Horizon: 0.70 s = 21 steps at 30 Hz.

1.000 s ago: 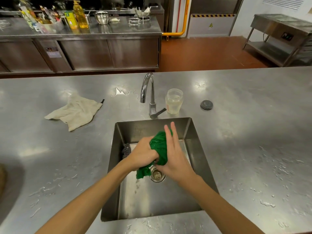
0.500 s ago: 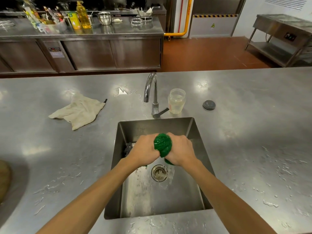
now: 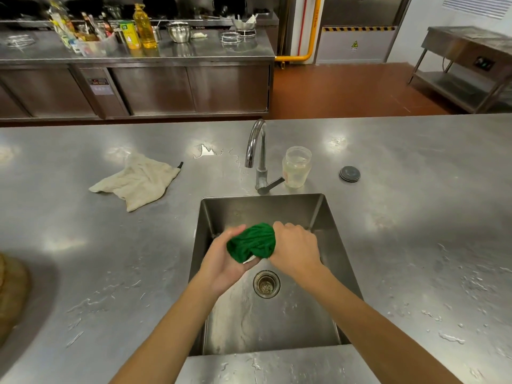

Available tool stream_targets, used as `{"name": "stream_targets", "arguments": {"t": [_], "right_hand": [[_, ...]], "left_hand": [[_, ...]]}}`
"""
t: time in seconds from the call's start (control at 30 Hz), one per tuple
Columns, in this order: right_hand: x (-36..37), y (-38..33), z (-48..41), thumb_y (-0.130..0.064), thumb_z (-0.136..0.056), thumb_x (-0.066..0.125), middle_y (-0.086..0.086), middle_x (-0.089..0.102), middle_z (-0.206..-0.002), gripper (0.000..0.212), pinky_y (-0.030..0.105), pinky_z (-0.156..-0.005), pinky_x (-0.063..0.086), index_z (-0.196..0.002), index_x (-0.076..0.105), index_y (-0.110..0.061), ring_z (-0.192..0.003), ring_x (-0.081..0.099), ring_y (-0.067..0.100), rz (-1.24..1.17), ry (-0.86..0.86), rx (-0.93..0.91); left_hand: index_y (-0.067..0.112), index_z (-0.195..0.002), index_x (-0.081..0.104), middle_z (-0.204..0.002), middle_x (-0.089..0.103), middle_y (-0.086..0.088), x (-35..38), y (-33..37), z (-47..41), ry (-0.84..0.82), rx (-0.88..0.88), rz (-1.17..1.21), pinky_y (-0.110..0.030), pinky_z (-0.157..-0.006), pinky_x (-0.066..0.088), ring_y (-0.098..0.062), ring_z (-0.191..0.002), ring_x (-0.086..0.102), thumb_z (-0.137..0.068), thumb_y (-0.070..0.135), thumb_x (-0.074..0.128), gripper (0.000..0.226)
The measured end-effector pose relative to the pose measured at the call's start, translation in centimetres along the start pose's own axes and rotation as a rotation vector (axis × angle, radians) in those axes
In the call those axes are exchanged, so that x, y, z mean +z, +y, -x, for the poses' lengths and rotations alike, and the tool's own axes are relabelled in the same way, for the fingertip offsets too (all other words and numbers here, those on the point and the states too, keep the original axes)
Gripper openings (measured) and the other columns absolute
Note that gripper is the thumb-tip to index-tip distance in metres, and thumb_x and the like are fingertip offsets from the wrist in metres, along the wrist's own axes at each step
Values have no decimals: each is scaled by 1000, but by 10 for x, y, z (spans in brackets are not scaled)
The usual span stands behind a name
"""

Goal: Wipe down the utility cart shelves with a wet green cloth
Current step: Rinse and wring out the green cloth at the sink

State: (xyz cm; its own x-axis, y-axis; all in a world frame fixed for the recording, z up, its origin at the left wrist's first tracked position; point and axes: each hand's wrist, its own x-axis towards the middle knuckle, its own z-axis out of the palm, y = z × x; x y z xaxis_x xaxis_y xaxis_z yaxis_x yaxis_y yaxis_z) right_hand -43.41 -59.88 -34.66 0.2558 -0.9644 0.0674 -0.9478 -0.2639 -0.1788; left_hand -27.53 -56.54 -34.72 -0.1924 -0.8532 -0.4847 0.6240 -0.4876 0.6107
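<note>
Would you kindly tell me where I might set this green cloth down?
The stainless steel counter is bare right of the square sink, this side of the round dark lid, and between sink and crumpled beige rag. Behind the sink, the curved chrome tap and clear plastic jar crowd it.

bare left forearm [image 3: 169, 333], bare right forearm [image 3: 371, 320], uncovered from the bottom edge right up to the wrists. bare left hand [image 3: 221, 263], bare right hand [image 3: 297, 249]. slim fingers [image 3: 279, 225], knuckles plain on the right, nails too small to tell.
</note>
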Motion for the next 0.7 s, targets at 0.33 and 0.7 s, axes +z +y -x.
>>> {"name": "stream_targets", "arguments": {"t": [0.33, 0.7], "right_hand": [[-12, -38, 10, -28, -79, 63, 3, 59, -101, 36, 32, -61, 34, -112, 52, -19, -94, 55, 26, 44, -63, -248], [-7, -25, 2, -34, -69, 79, 11, 52, -120, 99, 36, -81, 49, -146, 20, -15, -105, 57, 30, -446, -47, 219]], "left_hand": [[9, -109, 71, -104, 71, -14, -7, -14, -9, 101, -67, 142, -40, -95, 48, -27, -95, 67, -84, 45, 68, 44], [10, -86, 66, -66, 72, -8, -6, 4, -22, 283, 71, 95, -23, -42, 50, -20, -51, 68, -90, 35, 57, 26]]}}
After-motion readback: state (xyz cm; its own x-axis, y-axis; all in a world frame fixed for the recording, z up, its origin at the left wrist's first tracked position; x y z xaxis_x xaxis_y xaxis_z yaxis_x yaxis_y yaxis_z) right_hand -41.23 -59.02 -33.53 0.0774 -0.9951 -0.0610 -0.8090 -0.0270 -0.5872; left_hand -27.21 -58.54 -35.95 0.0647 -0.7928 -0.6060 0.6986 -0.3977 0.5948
